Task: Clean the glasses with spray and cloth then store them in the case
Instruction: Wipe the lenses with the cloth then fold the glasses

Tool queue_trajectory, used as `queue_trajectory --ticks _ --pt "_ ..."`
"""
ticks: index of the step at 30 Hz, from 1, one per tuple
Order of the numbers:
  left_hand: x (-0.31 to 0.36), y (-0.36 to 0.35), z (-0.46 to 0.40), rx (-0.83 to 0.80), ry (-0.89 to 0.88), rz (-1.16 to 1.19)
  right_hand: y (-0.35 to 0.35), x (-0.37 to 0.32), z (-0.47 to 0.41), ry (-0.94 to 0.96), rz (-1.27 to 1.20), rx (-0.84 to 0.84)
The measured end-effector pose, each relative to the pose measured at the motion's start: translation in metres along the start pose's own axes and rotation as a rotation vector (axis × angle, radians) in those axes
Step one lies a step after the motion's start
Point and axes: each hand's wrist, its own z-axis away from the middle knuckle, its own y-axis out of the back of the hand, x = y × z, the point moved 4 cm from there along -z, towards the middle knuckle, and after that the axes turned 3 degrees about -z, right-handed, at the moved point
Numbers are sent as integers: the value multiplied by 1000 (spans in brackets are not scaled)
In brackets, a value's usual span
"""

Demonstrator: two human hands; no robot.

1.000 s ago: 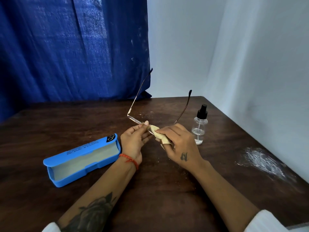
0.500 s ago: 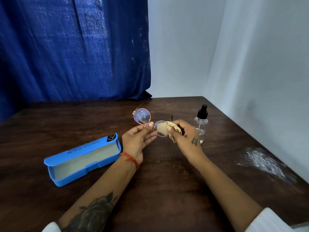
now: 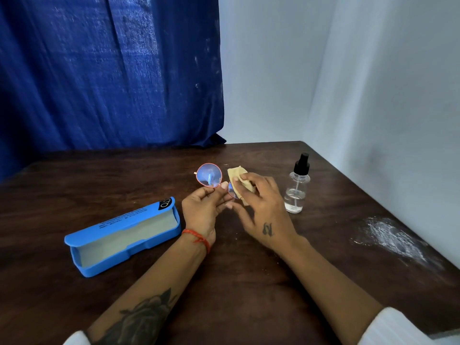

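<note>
midway, left hand [image 3: 202, 207] pinches the glasses [image 3: 209, 176], right hand [image 3: 261, 207] pinches the cloth [image 3: 237, 174] on one lens, open case [image 3: 124, 235] beside them still empty

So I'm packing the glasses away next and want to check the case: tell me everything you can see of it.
The case is a long, bright blue hard-looking box with rounded corners. It lies on the dark wooden table, to the left of the left hand and not touching it. It is open: the lid is hinged back along the far side, with dark print and a small glasses logo at its right end. The pale grey lined inside looks empty. Nothing but the table touches it.
</note>
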Motion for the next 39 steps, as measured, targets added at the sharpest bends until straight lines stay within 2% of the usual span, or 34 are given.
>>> queue_trajectory --ticks 4,9,14,21,31,39 --pt "-2 0 -1 2 -21 -20 3 2 0 57 -85 46" --pt "-1 0 -3 0 -64 -89 12 11 -3 -81 -168 160" --pt "-2 1 -4 2 -108 -112 13 12 -4 -169 -62 159" --pt "-2 -1 -1 -7 -124 -122 -2 -1 -2 -56 -178 62" --pt "2 3 -7 13 -167 -79 14 15 -6 -124 -111 181" --pt "-1 2 -6 -16 -155 -73 0 -5 -9 57 -73 94"
